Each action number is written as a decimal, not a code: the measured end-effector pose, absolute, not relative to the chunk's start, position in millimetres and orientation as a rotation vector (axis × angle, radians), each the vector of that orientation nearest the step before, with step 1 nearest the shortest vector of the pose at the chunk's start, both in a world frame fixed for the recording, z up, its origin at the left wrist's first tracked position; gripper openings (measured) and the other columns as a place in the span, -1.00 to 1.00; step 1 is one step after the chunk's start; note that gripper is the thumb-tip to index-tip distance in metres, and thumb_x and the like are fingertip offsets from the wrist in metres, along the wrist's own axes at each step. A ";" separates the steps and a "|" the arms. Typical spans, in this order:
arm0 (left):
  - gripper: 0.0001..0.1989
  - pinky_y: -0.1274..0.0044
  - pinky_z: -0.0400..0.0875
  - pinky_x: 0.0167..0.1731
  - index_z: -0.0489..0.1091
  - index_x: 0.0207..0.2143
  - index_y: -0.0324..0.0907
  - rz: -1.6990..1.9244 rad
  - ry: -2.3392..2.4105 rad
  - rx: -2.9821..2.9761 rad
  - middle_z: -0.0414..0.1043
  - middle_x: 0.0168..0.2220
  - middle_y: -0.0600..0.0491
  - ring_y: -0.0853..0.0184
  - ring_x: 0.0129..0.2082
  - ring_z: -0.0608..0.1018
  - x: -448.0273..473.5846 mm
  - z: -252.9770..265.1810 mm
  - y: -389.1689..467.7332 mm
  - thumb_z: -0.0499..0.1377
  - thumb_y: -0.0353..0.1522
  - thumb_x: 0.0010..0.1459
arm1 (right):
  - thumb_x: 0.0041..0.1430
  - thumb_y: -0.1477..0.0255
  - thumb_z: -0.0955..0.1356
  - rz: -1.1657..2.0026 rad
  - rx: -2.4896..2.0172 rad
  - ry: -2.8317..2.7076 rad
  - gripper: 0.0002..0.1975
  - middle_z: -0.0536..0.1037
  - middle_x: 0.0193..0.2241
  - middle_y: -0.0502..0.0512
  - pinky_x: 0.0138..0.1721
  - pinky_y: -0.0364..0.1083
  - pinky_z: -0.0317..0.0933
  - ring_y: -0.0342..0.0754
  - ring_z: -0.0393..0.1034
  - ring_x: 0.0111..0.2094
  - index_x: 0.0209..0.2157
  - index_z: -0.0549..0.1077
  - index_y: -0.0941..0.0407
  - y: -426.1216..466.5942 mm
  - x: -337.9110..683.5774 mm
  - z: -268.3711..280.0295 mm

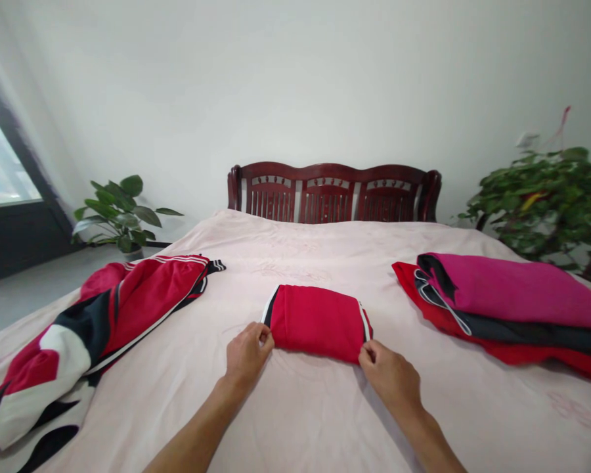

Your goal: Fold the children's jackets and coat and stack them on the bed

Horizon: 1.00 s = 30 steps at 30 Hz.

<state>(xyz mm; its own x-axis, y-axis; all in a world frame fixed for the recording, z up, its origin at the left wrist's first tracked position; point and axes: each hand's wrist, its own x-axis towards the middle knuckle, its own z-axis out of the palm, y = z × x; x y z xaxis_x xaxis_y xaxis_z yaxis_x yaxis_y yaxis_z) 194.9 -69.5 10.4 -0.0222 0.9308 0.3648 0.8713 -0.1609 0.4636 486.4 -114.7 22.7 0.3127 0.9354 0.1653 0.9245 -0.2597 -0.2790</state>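
A red garment (318,322) with dark and white edging lies folded into a compact rectangle on the pink bed sheet (295,420). My left hand (247,353) pinches its near left corner between thumb and fingers. At the near right corner, my right hand (389,378) grips the cloth in the same way. Both forearms reach in from the bottom of the view. Whether the garment is a jacket or trousers cannot be told in its folded state.
Loose red, black and white clothes (148,309) spread along the left side. A stack of folded clothes (522,292), magenta on top, lies at right. Beyond stand a dark red wooden headboard (328,190), a leafy plant (121,210) on the left and a bushy one (546,197) on the right.
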 end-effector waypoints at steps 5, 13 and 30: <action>-0.87 0.58 0.21 -0.37 0.46 -0.43 -0.12 1.052 2.013 1.881 0.49 -0.46 0.13 0.38 -0.41 0.51 181.9 12.8 -61.7 0.12 -0.36 0.10 | 0.15 0.26 0.21 0.102 -2.258 -1.518 -0.77 0.56 -0.47 0.03 -0.44 -0.11 -0.03 -0.03 0.38 -0.44 -0.44 0.45 -0.01 -114.1 500.2 21.5; -0.86 0.55 0.19 -0.42 0.44 -0.50 -0.13 0.819 1.941 1.823 0.48 -0.54 0.13 0.36 -0.46 0.51 177.5 11.5 -59.5 0.11 -0.40 0.05 | 0.11 0.31 0.22 0.272 -2.231 -1.518 -0.81 0.54 -0.47 -0.02 -0.41 -0.14 0.00 -0.07 0.34 -0.42 -0.44 0.43 0.01 -111.3 506.3 11.4; -0.55 0.36 0.40 -0.16 0.48 -0.12 -0.20 0.369 2.156 1.987 0.57 -0.08 -0.25 0.07 -0.06 0.60 227.4 51.3 29.3 -0.05 -0.09 0.32 | 0.30 0.03 0.02 0.287 -2.322 -1.550 -0.45 0.60 -0.13 0.20 -0.28 -0.03 0.11 0.13 0.47 -0.16 -0.22 0.50 0.00 -47.4 497.9 47.5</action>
<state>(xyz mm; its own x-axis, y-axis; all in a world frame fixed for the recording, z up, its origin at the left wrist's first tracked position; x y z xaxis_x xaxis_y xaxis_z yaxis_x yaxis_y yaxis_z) 227.4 29.3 51.3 -0.0861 0.9958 0.0313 0.9495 0.0725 0.3052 497.9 -47.4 47.5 0.3867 0.9221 0.0171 0.8548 -0.3514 -0.3818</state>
